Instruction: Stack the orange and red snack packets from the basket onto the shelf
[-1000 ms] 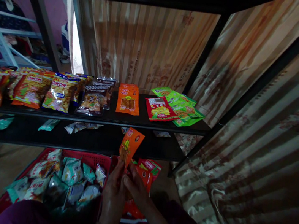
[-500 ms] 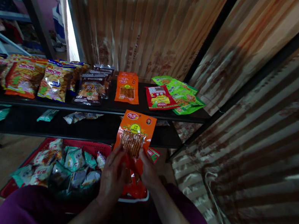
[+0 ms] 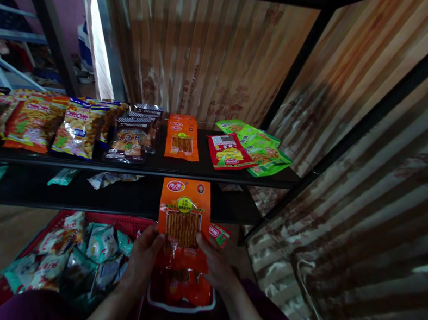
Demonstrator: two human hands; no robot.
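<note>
Upright in front of the shelf, an orange snack packet [image 3: 182, 226] with a clear window showing brown sticks is held between both hands. My left hand [image 3: 141, 260] grips its left edge, thumb on the front. On the opposite edge my right hand [image 3: 218, 265] is closed the same way. Just below the packet stands a white-rimmed container [image 3: 180, 308] with more orange packets [image 3: 187, 287] in it. Similar orange packets [image 3: 182, 140] lie on the upper shelf, beyond the held one.
The black shelf [image 3: 146, 167] carries yellow-orange snack bags [image 3: 34, 123], dark brown packets [image 3: 132, 137], a red packet [image 3: 228, 151] and green packets [image 3: 261, 146]. A red basket [image 3: 49, 225] of small bags sits at lower left. Striped curtains [image 3: 355, 207] hang at right.
The view has tilted up slightly, so the shelf sits lower in the picture. My left hand has shifted to the packet's left edge, and more of the packet's front shows.
</note>
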